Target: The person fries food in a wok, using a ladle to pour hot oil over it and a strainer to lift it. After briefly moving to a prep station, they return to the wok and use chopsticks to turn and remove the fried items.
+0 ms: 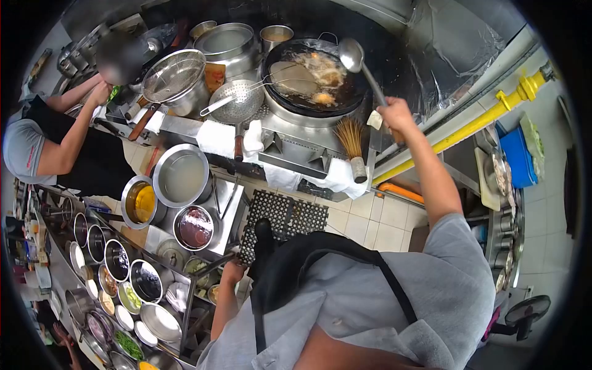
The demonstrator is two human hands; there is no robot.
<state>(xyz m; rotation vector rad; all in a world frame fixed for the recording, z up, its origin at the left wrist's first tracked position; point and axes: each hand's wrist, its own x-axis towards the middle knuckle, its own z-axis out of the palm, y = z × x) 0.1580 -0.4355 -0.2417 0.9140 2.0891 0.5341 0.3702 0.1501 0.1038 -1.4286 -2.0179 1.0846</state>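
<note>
My right hand [396, 117] is closed around the handle of a steel ladle [352, 55], its bowl raised above the right rim of a black wok [269, 80]. Bubbling oil and browned pieces of food [324, 98] are in the wok. A wire mesh skimmer [292, 79] lies across the wok's left part, its handle pointing left. Low at my side, my left hand [232, 272] is beside the corner of a steel counter [216, 264]; its fingers do not show clearly. Below my right hand a bamboo brush [350, 140] stands at the stove's front edge.
Left of the wok are a perforated strainer [237, 102] and a pot with a sieve [176, 77]. Pots of cloudy liquid [180, 176], yellow oil [143, 202] and dark red sauce [193, 227] stand behind my left side. Another person [68, 135] works at left. A yellow pipe [468, 128] runs along the right.
</note>
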